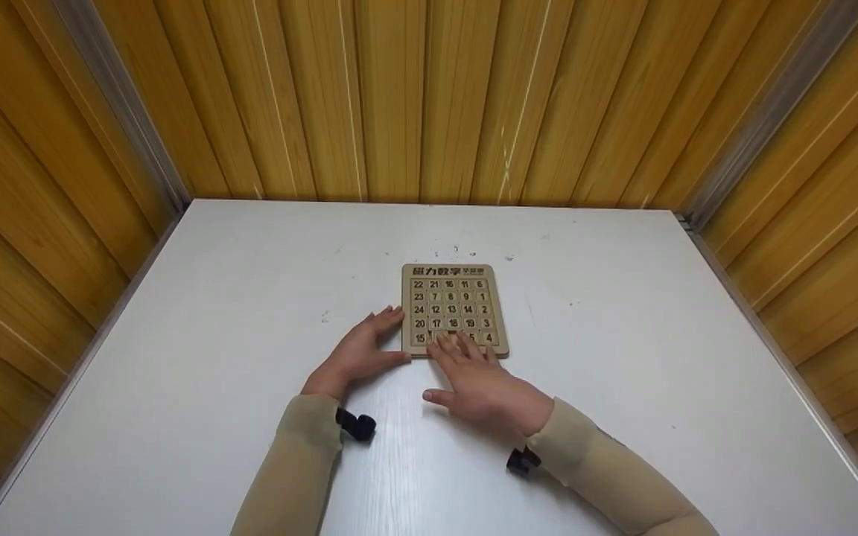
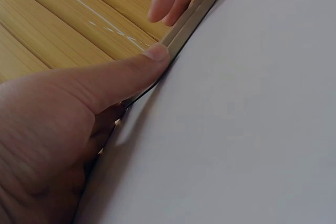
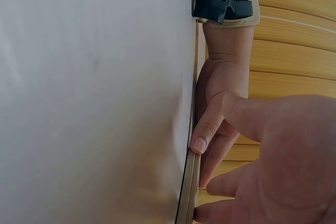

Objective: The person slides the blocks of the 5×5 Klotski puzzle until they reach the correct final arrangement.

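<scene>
A wooden number sliding puzzle [image 1: 451,310] lies flat on the white table, its square tiles marked with black numbers under a printed heading. My left hand [image 1: 358,350] holds the lower left corner, with the fingers along the left side and the thumb [image 2: 149,59] against the near edge. Over the bottom row, the fingertips of my right hand [image 1: 485,387] touch the tiles, fingers extended and thumb out to the left. They hide part of that row between the 15 and the 5. In the right wrist view, the right hand [image 3: 283,161] overlaps the puzzle's edge.
The white table [image 1: 250,275] has small dark marks beyond the puzzle. Yellow wood-look panels [image 1: 392,104] rise behind it and on both sides, with grey metal posts [image 1: 127,97] at the corners. Black camera mounts [image 1: 358,426] sit on both wrists.
</scene>
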`<state>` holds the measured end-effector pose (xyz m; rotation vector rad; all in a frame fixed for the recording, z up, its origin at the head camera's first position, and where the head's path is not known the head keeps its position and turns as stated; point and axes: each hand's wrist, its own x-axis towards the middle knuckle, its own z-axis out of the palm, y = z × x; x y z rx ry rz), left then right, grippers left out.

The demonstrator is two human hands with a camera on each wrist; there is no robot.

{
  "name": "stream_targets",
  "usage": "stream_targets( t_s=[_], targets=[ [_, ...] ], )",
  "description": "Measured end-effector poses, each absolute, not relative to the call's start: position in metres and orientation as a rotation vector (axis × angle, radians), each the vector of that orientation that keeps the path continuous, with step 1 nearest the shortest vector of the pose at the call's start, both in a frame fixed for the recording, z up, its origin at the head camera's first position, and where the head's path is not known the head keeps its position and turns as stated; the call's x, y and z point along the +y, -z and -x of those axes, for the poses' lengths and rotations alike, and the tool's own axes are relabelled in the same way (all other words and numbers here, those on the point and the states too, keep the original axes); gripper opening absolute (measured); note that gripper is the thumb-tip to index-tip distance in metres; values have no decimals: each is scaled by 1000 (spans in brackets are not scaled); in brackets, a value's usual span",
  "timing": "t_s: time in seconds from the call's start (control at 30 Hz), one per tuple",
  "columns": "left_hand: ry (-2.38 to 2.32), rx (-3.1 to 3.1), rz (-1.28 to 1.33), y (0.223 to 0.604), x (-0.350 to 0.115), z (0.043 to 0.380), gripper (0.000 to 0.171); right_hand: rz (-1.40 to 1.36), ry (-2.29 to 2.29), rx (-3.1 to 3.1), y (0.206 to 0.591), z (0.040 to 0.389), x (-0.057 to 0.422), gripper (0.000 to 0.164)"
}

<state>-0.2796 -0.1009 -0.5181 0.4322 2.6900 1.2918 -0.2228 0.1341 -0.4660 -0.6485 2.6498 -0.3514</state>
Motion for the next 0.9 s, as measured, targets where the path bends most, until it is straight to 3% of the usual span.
stream_targets(
  t_s=[0.57,0.9],
  targets=[
    [-1257,2701,-390,519,-99,281,84,602,364,2658,464,222,155,87],
    [-1252,2702,-425,519,-100,281,84,594,420,2687,461,224,141,82]
  ],
)
